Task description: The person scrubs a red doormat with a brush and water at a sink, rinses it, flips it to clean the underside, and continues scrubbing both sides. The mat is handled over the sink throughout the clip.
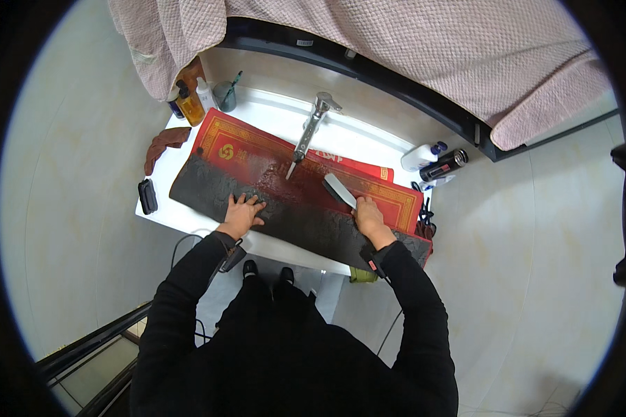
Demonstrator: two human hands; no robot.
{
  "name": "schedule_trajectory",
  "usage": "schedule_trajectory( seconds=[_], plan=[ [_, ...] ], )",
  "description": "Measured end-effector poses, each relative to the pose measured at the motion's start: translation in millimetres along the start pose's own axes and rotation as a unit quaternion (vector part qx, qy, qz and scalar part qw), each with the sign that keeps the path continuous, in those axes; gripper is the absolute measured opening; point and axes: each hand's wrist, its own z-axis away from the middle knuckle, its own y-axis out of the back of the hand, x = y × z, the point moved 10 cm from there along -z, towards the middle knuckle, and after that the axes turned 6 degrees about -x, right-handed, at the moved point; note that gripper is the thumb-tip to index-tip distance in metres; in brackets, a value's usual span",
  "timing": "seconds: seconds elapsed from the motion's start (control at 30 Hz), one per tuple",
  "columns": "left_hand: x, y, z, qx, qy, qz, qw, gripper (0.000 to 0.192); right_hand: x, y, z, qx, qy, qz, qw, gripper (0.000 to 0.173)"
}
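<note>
A red floor mat with gold borders lies across the white washbasin. Its near part is folded over, so the dark grey backing faces up. My left hand rests spread on that backing, left of the middle. In my right hand is the handle of a white scrubbing brush, its dark bristles against or just above the red face. Water runs from the chrome faucet onto the mat, where a wet patch glistens. The basin's bowl is hidden under the mat.
At the back left stand a pump bottle of amber liquid, a white bottle and a cup with a toothbrush. A brown cloth lies left. A white pump bottle and a black flask are right. A pink towel hangs above.
</note>
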Motion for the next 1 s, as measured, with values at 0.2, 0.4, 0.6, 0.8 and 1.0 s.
schedule_trajectory(
  seconds=[0.2, 0.4, 0.6, 0.8, 1.0],
  plan=[
    [16.6, 61.1, 9.0, 0.09, -0.027, 0.021, 0.995, 0.035, -65.1, 63.1, 107.2, 0.222, 0.111, 0.113, 0.962, 0.031],
    [28.6, 125.7, 4.6, 0.128, -0.058, 0.078, 0.987, 0.035, -119.9, 44.3, 124.3, 0.18, 0.166, -0.002, 0.97, 0.049],
    [42.0, 180.3, 46.5, 0.337, -0.039, 0.041, 0.94, 0.032, -131.4, 77.1, 91.8, 0.302, 0.188, 0.05, 0.933, 0.042],
    [76.5, 96.8, 99.4, 0.344, -0.148, 0.033, 0.927, 0.008, -124.4, 114.7, 82.6, 0.353, 0.188, 0.033, 0.916, 0.034],
    [27.6, 12.5, 31.8, 0.187, -0.064, 0.054, 0.979, 0.056, -129.2, 154.4, 84.7, 0.371, 0.156, 0.055, 0.914, 0.034]
  ],
)
